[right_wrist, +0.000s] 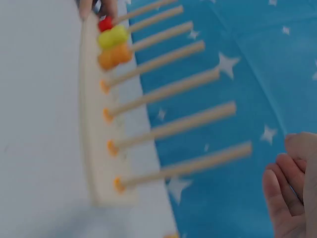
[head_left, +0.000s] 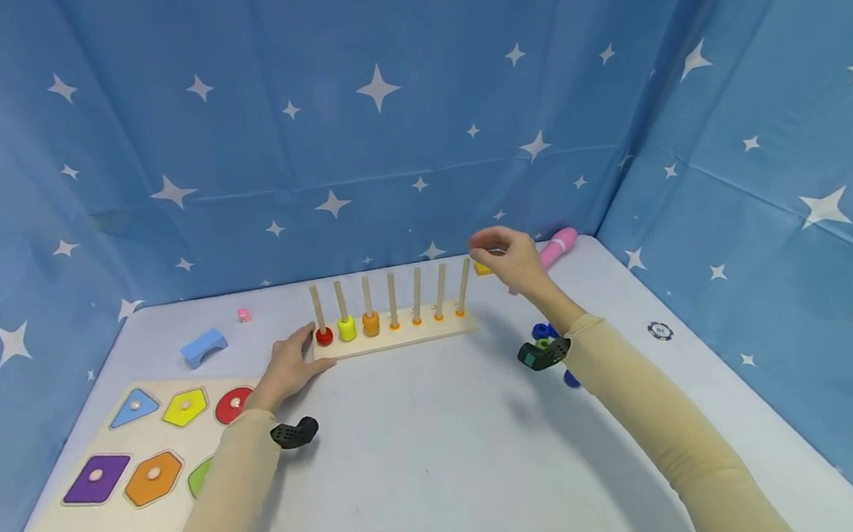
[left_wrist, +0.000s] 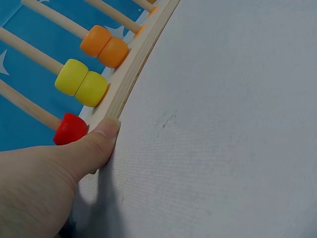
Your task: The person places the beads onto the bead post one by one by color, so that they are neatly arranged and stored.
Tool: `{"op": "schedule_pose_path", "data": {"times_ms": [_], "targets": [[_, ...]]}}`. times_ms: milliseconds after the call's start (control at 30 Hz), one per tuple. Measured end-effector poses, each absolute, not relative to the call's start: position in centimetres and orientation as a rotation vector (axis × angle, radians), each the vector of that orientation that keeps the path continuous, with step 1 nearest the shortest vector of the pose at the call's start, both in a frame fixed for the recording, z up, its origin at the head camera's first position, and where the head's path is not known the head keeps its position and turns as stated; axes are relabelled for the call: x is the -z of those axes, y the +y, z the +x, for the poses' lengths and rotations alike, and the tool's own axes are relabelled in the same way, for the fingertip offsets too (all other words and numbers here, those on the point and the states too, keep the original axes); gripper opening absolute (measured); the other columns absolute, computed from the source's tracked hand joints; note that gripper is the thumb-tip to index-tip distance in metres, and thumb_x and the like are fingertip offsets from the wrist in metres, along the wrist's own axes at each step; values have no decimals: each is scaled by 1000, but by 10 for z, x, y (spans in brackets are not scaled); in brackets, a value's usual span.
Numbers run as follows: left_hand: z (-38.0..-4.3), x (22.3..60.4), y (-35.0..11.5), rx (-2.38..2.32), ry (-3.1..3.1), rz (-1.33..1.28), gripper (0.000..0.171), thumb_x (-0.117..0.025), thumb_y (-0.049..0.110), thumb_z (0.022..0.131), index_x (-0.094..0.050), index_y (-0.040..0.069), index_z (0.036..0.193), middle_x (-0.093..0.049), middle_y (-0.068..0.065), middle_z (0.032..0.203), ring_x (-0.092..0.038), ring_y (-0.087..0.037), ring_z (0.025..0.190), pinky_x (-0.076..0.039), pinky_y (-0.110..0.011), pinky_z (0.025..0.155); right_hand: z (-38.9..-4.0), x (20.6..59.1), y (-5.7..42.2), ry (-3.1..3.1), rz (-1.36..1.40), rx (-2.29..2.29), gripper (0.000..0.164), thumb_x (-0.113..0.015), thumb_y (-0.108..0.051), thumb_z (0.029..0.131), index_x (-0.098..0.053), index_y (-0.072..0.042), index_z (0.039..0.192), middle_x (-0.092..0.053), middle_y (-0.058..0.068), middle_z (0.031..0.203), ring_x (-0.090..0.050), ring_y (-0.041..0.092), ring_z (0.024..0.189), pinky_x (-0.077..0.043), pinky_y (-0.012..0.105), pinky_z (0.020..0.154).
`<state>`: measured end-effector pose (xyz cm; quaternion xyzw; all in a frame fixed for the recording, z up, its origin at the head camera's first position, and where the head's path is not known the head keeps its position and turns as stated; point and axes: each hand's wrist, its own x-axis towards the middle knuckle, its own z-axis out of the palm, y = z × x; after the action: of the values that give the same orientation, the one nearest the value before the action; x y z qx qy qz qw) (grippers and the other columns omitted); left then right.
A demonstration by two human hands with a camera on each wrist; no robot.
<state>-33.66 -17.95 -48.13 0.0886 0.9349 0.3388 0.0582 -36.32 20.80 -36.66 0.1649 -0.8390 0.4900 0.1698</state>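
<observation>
A wooden peg board [head_left: 402, 339] with a row of upright pegs stands at the back of the table. A red bead [head_left: 324, 337] sits on its leftmost peg, with two yellow beads [left_wrist: 81, 83] and two orange beads [left_wrist: 104, 46] on the pegs beside it. My left hand [head_left: 288, 370] grips the board's left end, its thumb [left_wrist: 96, 141] against the front edge. Raised by the rightmost peg, my right hand [head_left: 509, 258] has loosely curled fingers [right_wrist: 282, 191]. Nothing shows between them.
Blue beads [head_left: 541, 330] and a green one lie below the right wrist. A pink toy [head_left: 560, 243], a yellow piece [head_left: 482, 268] and a poker chip [head_left: 660, 331] are right. At left are a shape puzzle [head_left: 120, 432], a blue arch block [head_left: 204, 348] and a small pink cube [head_left: 244, 315].
</observation>
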Motion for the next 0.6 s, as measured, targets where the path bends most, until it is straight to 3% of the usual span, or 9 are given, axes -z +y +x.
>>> {"op": "schedule_pose_path", "data": {"times_ms": [333, 600], "targets": [[-336, 478, -180, -1028, 2822, 243, 85, -69, 32, 87, -19, 2, 150, -23, -23, 151, -23, -42, 130, -23, -58, 107, -342, 414, 280, -2562, 222, -1392, 29, -64, -14, 91, -62, 3, 113, -64, 17, 111, -59, 30, 105, -49, 41, 91], [-337, 480, -178, -1018, 2819, 264, 87, -69, 33, 86, -19, 1, 149, -23, -24, 151, -23, -42, 130, -24, -58, 107, -314, 456, 326, -2625, 120, -1248, 24, -66, -14, 89, -62, -2, 110, -66, 14, 106, -63, 25, 97, -52, 24, 83]]}}
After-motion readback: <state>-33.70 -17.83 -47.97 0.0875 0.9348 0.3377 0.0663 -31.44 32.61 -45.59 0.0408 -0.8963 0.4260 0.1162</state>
